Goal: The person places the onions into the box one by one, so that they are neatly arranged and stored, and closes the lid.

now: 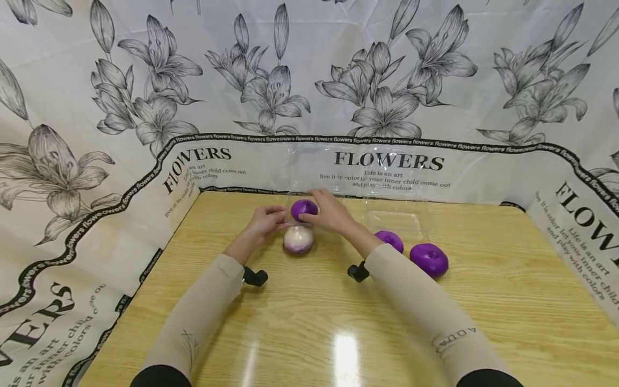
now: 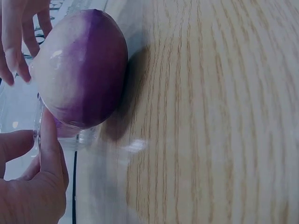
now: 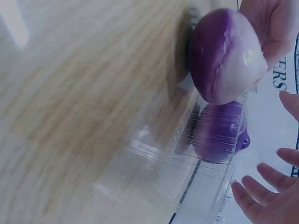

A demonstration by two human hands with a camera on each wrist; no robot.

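A purple onion-like vegetable (image 1: 302,209) sits inside a clear plastic box (image 3: 205,186) at the back of the table. Just in front of the box is a white-and-purple one (image 1: 298,240). My left hand (image 1: 266,222) is at the box's left side; the left wrist view shows its thumb and index finger (image 2: 48,140) pinching the box's clear edge. Over the box's right side reaches my right hand (image 1: 331,210). In the right wrist view its fingers (image 3: 271,177) are spread, apart from the vegetable. Part of the box is hidden by the hands.
Two more purple vegetables lie to the right, one (image 1: 429,260) in full view and another (image 1: 389,241) partly behind the right sleeve. A second clear plastic box (image 1: 394,220) stands behind them. Flower-printed cloth (image 1: 300,121) borders the wooden table (image 1: 309,322) at the back and sides.
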